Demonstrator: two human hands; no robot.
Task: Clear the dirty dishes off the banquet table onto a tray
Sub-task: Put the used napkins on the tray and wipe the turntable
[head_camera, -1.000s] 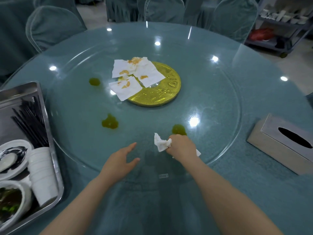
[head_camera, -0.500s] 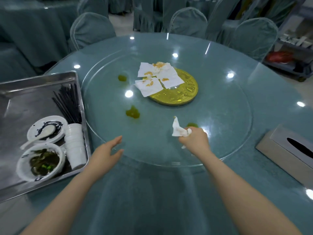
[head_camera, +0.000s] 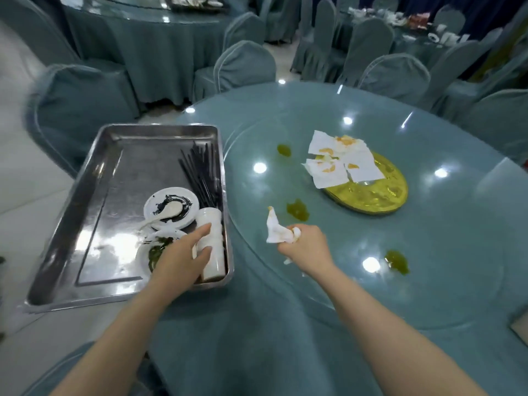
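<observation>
The steel tray (head_camera: 85, 224) sits at the left edge of the round worktop (head_camera: 428, 281), its near right corner crowded with dirty dishes: a white saucer (head_camera: 171, 205) smeared black with a white spoon (head_camera: 164, 214) lying in it, a white bowl (head_camera: 155, 250) holding dark green leftovers, a stack of white cups (head_camera: 213, 247) lying on its side along the right wall, and a bundle of black chopsticks (head_camera: 201, 172) behind them. No writing or label can be read on any of it. The left hand (head_camera: 183, 258) reaches over the tray's near rim, fingers straight and loosely spread, fingertips against the cup stack, the palm covering part of the bowl. The right hand (head_camera: 307, 247) is out over the glass turntable (head_camera: 371, 238), fingers clenched round a crumpled white napkin (head_camera: 275, 230) that sticks up to its left. Green sauce spots (head_camera: 297, 210) dot the glass, and stained napkins (head_camera: 340, 160) lie partly over the gold centre disc (head_camera: 371, 192).
</observation>
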